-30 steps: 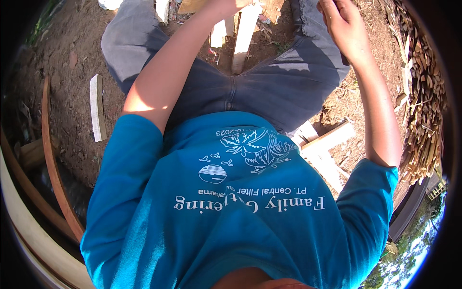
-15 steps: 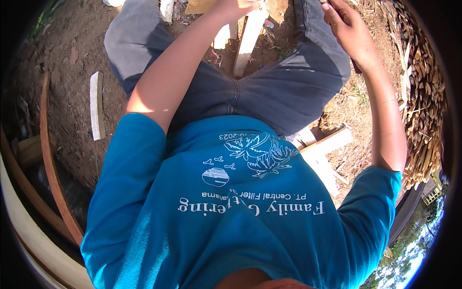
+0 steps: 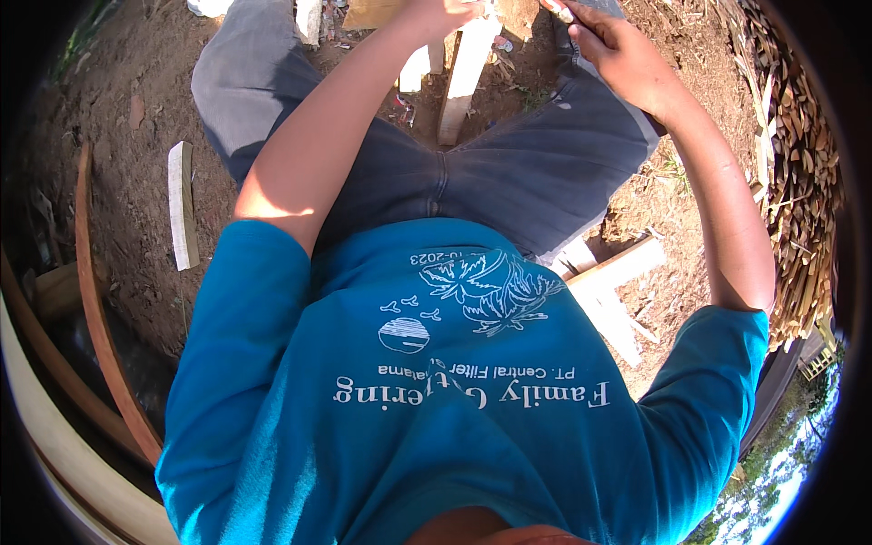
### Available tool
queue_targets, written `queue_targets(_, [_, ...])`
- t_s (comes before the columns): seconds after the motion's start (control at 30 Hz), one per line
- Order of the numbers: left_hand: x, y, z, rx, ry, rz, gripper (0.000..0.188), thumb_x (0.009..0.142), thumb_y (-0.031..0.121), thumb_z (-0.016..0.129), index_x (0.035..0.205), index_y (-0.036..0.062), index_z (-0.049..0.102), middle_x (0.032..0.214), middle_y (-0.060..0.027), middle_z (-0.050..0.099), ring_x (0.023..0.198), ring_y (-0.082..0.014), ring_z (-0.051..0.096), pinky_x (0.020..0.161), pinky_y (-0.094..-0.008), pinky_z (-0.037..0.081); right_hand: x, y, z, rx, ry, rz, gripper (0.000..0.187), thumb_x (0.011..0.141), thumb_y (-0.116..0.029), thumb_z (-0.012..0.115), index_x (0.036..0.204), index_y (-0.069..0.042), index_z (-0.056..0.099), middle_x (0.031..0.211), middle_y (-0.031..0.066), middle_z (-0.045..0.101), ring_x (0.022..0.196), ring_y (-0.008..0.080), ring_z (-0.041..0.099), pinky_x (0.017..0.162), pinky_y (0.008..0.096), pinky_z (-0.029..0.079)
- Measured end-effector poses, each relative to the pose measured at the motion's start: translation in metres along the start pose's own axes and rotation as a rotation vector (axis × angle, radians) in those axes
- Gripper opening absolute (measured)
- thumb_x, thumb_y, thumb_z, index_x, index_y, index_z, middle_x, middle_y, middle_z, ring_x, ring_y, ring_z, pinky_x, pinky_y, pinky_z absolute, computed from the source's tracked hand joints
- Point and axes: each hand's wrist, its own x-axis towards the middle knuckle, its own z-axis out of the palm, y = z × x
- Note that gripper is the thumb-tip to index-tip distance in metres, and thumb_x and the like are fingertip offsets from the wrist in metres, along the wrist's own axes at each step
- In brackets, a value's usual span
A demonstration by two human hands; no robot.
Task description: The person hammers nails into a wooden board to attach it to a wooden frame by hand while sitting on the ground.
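At the upper edge, my left hand (image 3: 443,16) is closed at the top of a pale wooden piece (image 3: 466,77) between my legs. Its fingertips are partly cut off, and what they pinch cannot be made out. My right hand (image 3: 627,56) is wrapped round a slim tool (image 3: 554,6), probably a knife, just right of the left hand. A dark end of this tool (image 3: 658,123) shows under my right wrist; its working tip is hidden or out of the picture. More pale wood blocks (image 3: 413,71) lie beside the wooden piece.
A short pale wood strip (image 3: 183,204) lies on the dirt at left. Long curved planks (image 3: 100,300) run along the left rim. A big stack of thin split sticks (image 3: 804,173) stands at right. Wood offcuts (image 3: 618,272) lie by my right hip.
My right hand has moved left and slightly down with the slim tool, closer to my left hand. The left hand has barely shifted.
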Motion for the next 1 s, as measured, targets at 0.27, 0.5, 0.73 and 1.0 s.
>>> queue_targets(0.27, [-0.004,0.001,-0.001,-0.031,-0.002,-0.195,0.027,0.086,0.016,0.072,0.107,-0.0017,0.072,0.101,-0.0210,0.074,0.093,-0.0343,0.071,0.082,-0.0423,0.057,0.014,0.039,0.013,0.218,0.309,-0.098,0.039,0.108,-0.019,0.053,0.143,-0.005,0.056,0.093,0.0039,0.065,0.082,0.0125,0.060,0.073,0.0287,0.050])
queue_targets(0.5, [-0.003,-0.001,-0.003,-0.149,0.006,-0.182,0.028,0.087,0.016,0.073,0.110,0.0003,0.072,0.103,-0.0193,0.074,0.096,-0.0316,0.071,0.085,-0.0413,0.056,0.018,0.017,-0.007,0.470,0.494,0.011,0.040,0.107,-0.013,0.049,0.147,-0.007,0.053,0.078,-0.0027,0.054,0.065,0.0085,0.049,0.058,0.0252,0.042])
queue_targets(0.73, [-0.005,-0.002,-0.002,-0.211,0.002,-0.169,0.023,0.088,0.010,0.071,0.110,0.0005,0.072,0.102,-0.0156,0.075,0.095,-0.0270,0.069,0.085,-0.0394,0.055,0.000,-0.012,-0.012,0.387,0.375,-0.013,0.041,0.104,-0.015,0.053,0.143,-0.003,0.058,0.110,0.0199,0.073,0.102,0.0284,0.067,0.092,0.0397,0.052])
queue_targets(1.0, [-0.006,-0.006,-0.003,-0.363,-0.025,-0.223,0.020,0.088,0.008,0.073,0.107,0.0013,0.073,0.103,-0.0127,0.075,0.090,-0.0233,0.069,0.080,-0.0379,0.056,0.012,0.001,-0.018,0.291,0.172,0.054,0.042,0.106,-0.016,0.053,0.145,-0.001,0.054,0.105,0.0172,0.073,0.097,0.0230,0.067,0.087,0.0363,0.053])
